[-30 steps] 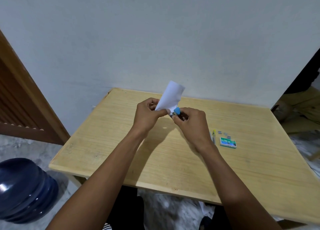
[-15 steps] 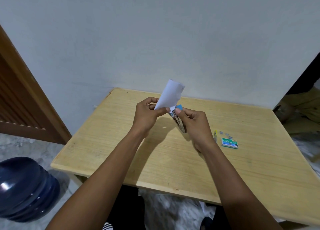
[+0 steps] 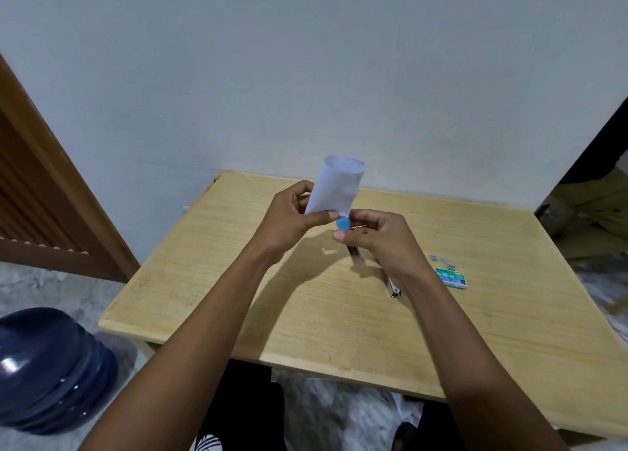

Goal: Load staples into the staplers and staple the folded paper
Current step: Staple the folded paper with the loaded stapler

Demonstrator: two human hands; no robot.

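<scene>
**Stapling step in progress, paper still up in the air**

The left hand [image 3: 289,221] pinches the bottom end of the folded paper [image 3: 336,189], thumb in front and fingers curled behind it, so the sheet stands up and bows open at the top like a loose tube. The right hand [image 3: 380,240] is wrapped around the blue stapler [image 3: 343,224], whose blue nose sits right at the paper's lower edge, next to the left thumb. A bit of its metal body pokes out under the fingers. Both are held above the table [image 3: 306,314], not resting on it.

Progress-wise, it looks like this stapler is already loaded and is either about to bite or biting right now. No staple shows in the paper from this angle, so it's impossible to say whether it's gone in.

Just by the right wrist, a second stapler [image 3: 394,287] lies on the table, mostly hidden. Whether that one's loaded can't be told. Further right are the green staple box [image 3: 451,277] and a few loose staples [image 3: 441,261] just behind it, so there may be loading left to do.

On the floor to the left is a dark blue water jug [image 3: 51,365], with a wooden door [image 3: 34,195] behind it.
</scene>
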